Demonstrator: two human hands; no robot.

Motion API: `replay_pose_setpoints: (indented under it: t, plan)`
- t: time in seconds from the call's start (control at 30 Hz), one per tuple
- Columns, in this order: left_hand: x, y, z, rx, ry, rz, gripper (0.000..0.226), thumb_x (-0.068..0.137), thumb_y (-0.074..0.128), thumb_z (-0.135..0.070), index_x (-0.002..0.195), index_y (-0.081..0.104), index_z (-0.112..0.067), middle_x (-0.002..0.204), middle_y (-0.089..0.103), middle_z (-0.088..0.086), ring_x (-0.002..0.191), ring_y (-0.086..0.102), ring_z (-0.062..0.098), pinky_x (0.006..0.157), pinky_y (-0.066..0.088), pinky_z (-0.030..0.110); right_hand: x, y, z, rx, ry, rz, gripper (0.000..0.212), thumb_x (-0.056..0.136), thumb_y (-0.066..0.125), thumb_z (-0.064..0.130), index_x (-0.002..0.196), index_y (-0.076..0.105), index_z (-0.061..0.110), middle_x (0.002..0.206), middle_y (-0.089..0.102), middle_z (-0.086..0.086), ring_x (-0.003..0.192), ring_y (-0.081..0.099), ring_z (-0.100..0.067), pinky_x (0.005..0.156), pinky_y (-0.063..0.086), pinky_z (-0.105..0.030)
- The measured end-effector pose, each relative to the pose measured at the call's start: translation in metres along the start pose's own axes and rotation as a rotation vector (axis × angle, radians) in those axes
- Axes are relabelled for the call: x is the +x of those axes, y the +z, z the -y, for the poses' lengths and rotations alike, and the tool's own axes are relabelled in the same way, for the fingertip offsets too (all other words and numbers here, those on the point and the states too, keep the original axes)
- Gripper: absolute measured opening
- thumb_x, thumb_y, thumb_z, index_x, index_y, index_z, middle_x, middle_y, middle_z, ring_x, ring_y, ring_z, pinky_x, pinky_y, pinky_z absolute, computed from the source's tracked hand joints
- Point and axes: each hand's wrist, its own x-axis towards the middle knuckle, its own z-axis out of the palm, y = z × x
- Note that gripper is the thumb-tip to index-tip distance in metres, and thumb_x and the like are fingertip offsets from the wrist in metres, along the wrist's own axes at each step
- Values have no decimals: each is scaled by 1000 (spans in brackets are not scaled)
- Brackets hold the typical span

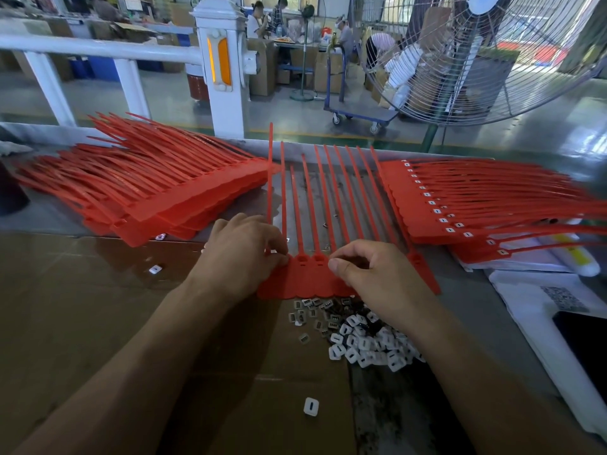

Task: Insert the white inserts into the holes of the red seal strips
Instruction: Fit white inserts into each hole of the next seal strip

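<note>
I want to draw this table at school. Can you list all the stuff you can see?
seal sheet: one, red, centre, under both hands
left stack: one pile, red, no inserts showing
right stack: one pile, red, white inserts fitted
inserts: a heap, white, near the sheet, a few strays
cardboard: one sheet, brown, on the table
papers: several, white, right edge
fan: one, grey, behind, right
rail: one, white, behind, left
left hand: fingers pinch the sheet's top edge
right hand: fingers curled at the sheet's holes

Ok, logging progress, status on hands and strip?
Left hand pinching red seal strip at its left end. Right hand curled over strip's heads, insert unseen. White inserts piled close below. Nothing blocking.
</note>
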Motion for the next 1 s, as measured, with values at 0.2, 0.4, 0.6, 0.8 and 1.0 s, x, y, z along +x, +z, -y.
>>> replay_pose_setpoints:
  t: [0.2,0.4,0.6,0.8,1.0]
  plan:
    - [0,-6,3,-76,-32,-1,11,90,72,-33,96,74,-41,96,54,-24,105,44,8,93,32,36,0,0,0,9,-3,8,10,98,67,39,102,74,34,91,71,18,86,62,12,73,45,-16]
    - [0,-17,15,-173,-181,-26,9,91,71,-35,83,73,-33,82,65,-20,90,61,10,95,49,49,-1,0,-1,4,-6,23,10,98,67,40,102,74,34,92,71,18,86,62,12,72,45,-16]
    - [0,-12,17,-121,-226,58,13,89,72,-45,80,75,-36,86,65,-22,95,58,9,101,42,47,0,-4,-4,-38,-67,85,4,94,72,40,94,76,39,95,70,30,94,61,15,81,44,-18]
    - [2,-5,17,-64,-255,42,15,85,74,-49,77,70,-37,84,59,-21,91,50,9,96,33,42,-1,-8,-3,-117,-104,248,11,86,81,42,93,74,46,101,66,32,95,61,11,78,44,-17]
    - [3,-3,18,-75,-265,26,15,86,73,-49,81,74,-34,84,58,-22,91,49,8,98,35,42,-2,-9,-2,-190,-149,268,9,86,82,35,88,75,38,99,61,26,93,59,5,80,44,-20]
